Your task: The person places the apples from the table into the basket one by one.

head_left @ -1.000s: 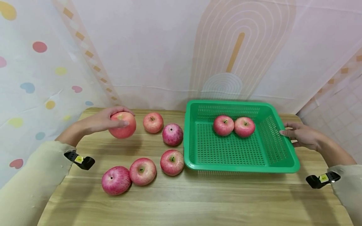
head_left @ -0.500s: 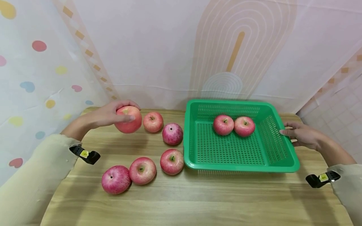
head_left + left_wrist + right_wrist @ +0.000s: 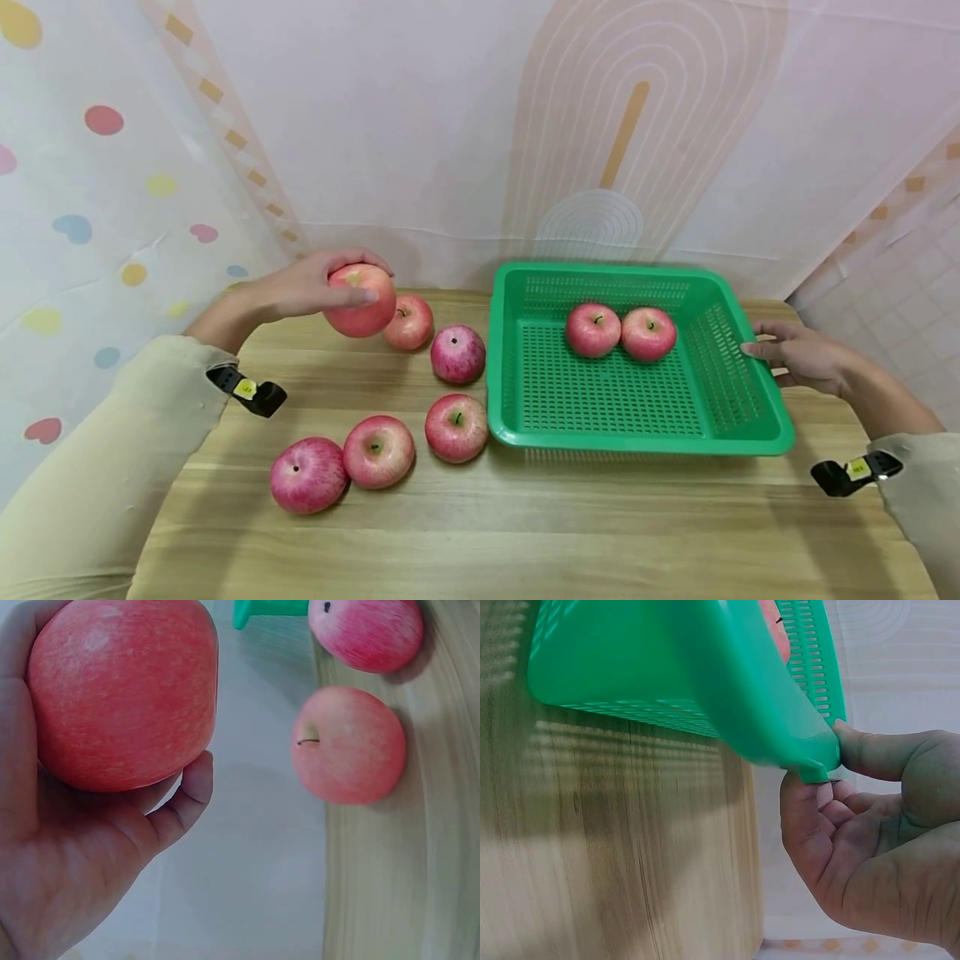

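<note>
My left hand (image 3: 303, 287) grips a red apple (image 3: 362, 304), raised above the back left of the table. In the left wrist view, thumb and fingers curl round that held apple (image 3: 124, 694). Partly behind it in the head view sits a paler apple (image 3: 411, 325). On the right, my right hand (image 3: 810, 358) pinches the side rim of a green plastic basket (image 3: 637, 446); the right wrist view has the thumb over the rim (image 3: 810, 754) and the fingers curled beneath. Two apples, a left one (image 3: 592, 330) and a right one (image 3: 649, 335), lie side by side inside the basket.
Close to the basket's left side stand a purplish apple (image 3: 457, 354) and a red apple (image 3: 456, 427). Nearer the front left, a striped apple (image 3: 309, 475) touches another apple (image 3: 378, 452). A patterned cloth (image 3: 390, 125) hangs behind the wooden table (image 3: 480, 533).
My left hand has carried its apple to the right and slightly farther back, so it now overlaps the paler apple in the head view. The right hand and the basket stay put.
</note>
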`<state>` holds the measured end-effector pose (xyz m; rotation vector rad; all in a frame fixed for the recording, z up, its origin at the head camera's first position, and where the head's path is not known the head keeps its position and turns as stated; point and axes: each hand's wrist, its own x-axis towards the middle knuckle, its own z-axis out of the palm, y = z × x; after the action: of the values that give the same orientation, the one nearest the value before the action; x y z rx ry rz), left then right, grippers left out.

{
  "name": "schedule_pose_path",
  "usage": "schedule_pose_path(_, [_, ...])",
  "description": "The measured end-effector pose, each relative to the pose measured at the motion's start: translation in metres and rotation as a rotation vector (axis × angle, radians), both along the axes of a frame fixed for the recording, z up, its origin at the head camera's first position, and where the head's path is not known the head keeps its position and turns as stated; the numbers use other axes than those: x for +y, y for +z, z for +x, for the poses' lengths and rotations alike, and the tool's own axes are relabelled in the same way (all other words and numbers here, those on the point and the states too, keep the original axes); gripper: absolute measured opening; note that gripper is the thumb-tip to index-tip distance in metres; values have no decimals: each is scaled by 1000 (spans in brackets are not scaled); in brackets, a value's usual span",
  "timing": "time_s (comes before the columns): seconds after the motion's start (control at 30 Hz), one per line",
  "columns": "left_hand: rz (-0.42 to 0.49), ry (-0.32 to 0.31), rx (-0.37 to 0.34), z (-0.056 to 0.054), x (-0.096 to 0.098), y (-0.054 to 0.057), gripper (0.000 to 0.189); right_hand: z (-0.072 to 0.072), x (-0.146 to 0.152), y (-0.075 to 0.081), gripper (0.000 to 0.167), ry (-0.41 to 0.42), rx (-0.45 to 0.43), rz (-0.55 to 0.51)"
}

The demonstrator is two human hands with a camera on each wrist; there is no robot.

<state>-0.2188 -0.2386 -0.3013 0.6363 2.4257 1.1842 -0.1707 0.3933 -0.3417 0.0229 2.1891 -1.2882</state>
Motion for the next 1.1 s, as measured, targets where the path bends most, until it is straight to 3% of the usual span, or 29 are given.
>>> schedule_pose_path(0.27, [26,-10,-4,-10,13,7,37,0,0,0,45,9,0,12])
schedule_pose_path(0.7, [18,-20,12,-19,33,15,37,0,1,-1,47,19,5,15])
schedule_pose_path(0.97, [23,-13,-25,-28,45,16,36,0,2,-1,44,19,6,9])
schedule_pose_path(1.1, [24,-38,-21,-33,54,16,35,0,2,-1,44,19,4,8])
